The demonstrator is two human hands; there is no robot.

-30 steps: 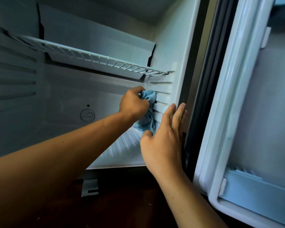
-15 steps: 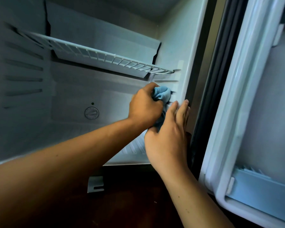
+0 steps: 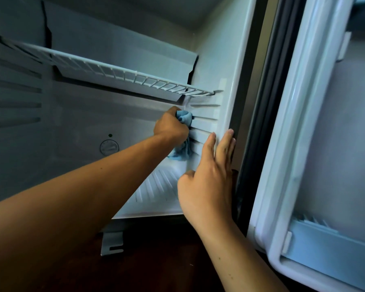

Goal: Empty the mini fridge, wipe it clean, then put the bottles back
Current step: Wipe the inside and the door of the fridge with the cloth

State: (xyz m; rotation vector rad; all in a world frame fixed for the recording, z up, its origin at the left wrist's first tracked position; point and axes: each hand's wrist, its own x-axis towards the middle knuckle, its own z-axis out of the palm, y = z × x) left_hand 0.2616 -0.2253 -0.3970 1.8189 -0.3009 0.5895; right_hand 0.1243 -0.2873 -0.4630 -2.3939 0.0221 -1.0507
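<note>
The white mini fridge (image 3: 226, 60) stands with its door swung out to the right, and no bottles show inside. My left hand (image 3: 170, 127) reaches deep in and grips a bunched light-blue cloth (image 3: 184, 118), pressing it against the ribbed right inner wall just under the wire shelf (image 3: 118, 71). The cloth's tail hangs below that fist. My right hand (image 3: 207, 182) lies flat with straight fingers on the front edge of the same wall, holding nothing.
The fridge door (image 3: 303, 144) fills the right side, with a door shelf (image 3: 325, 245) low down. A round dial (image 3: 109, 147) sits on the back wall. A metal bracket (image 3: 111, 243) lies on the dark floor below the fridge.
My left hand has carried the cloth up the right wall, from the lower ribs to just under the wire shelf. My right hand stays pressed on the fridge's front edge.
</note>
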